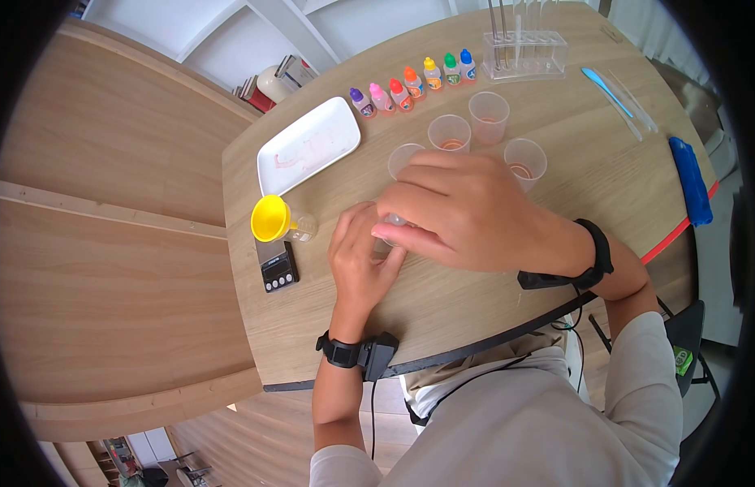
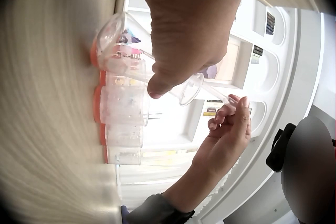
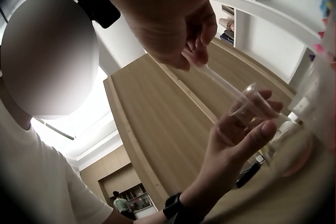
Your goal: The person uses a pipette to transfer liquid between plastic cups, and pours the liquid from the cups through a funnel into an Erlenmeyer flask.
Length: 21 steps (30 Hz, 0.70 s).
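Between thumb and fingers, my left hand [image 1: 357, 260] holds the neck of a clear flask [image 2: 191, 90], whose wide lower part shows reddish liquid at the bottom [image 3: 294, 155]. Above it, my right hand [image 1: 475, 207] pinches the top of a translucent plastic dropper [image 3: 226, 83]. The dropper's stem runs down through the flask's mouth. In the head view my right hand largely hides both. Just beyond the hands stand several clear plastic cups [image 1: 489, 118] with a little reddish liquid in them.
Along the back are small colored dropper bottles [image 1: 400, 96], a white tray [image 1: 308, 146] with pinkish smears and a test tube rack [image 1: 525, 57]. A yellow funnel [image 1: 270, 217] and a black scale [image 1: 278, 268] sit at left. Blue-ended tools [image 1: 611, 93] lie at right.
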Tool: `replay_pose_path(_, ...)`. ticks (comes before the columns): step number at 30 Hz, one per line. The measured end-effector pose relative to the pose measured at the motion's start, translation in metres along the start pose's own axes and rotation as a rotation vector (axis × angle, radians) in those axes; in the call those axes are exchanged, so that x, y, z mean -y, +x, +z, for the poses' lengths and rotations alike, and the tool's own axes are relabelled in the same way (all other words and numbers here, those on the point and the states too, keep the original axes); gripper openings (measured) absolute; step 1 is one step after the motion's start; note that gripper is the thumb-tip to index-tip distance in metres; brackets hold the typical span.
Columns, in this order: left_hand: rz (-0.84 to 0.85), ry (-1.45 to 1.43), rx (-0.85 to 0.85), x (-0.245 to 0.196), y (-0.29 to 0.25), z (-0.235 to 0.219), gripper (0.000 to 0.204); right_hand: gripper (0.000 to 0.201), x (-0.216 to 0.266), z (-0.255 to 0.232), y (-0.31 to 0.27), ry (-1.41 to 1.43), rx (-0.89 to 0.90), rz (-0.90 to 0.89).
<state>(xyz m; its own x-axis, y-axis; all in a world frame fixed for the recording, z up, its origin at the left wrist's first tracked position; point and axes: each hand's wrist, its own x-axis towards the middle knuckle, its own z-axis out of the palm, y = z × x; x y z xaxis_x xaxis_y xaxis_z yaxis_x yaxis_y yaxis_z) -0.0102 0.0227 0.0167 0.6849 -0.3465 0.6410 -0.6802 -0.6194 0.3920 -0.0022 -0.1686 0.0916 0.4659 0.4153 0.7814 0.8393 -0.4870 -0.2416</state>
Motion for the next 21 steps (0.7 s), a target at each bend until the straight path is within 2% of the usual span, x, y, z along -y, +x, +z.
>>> replay_pose_path(6,0.024,0.006,-0.017,-0.0002,0.001,0.0007,0.045,0.016,0.0011,-0.0019,-0.0009,-0.088,0.006,-0.013)
replay_pose_path(14,-0.026,-0.001,0.013,-0.0039,0.0033,-0.0007,0.042,0.017,0.0003,-0.0009,-0.0004,-0.117,0.006,0.014)
replay_pose_path(21,-0.023,-0.017,0.011,-0.0037,0.0041,-0.0004,0.042,0.018,-0.0041,0.0059,-0.002,0.048,0.032,0.091)
